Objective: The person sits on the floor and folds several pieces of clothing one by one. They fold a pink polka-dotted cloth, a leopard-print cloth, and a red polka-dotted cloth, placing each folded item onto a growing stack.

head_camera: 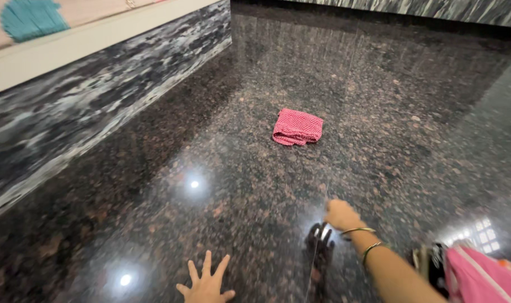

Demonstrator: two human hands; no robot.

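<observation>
A: From the head view, what are the hands doing?

B: The left hand (206,285) lies flat on the polished dark stone floor (154,213), fingers spread wide, holding nothing; the right hand (340,215) is stretched forward on the floor, knuckles up and fingers curled under, with two thin bangles (363,238) at the wrist; whether it grips anything I cannot tell, since the palm is hidden.

A: And the nearest thing to them?

B: A folded pink patterned cloth (297,127) lies on the floor well ahead of the right hand, apart from both hands; nothing touches it.

A: Anything else about?

B: A grey streaked stone ledge (87,112) runs along the left; a teal patch (30,18) shows above it; a bit of pink garment (480,278) sits at the lower right corner; ceiling lights glare off the floor.

A: Which step would you judge this to be?

B: A reach across the floor, I judge, not a grasp; the cloth is untouched.

A: What would picking it up call for?

B: A longer stretch forward with the right hand, fingers opened over the fold; the left hand flat for support on a slick surface.
</observation>
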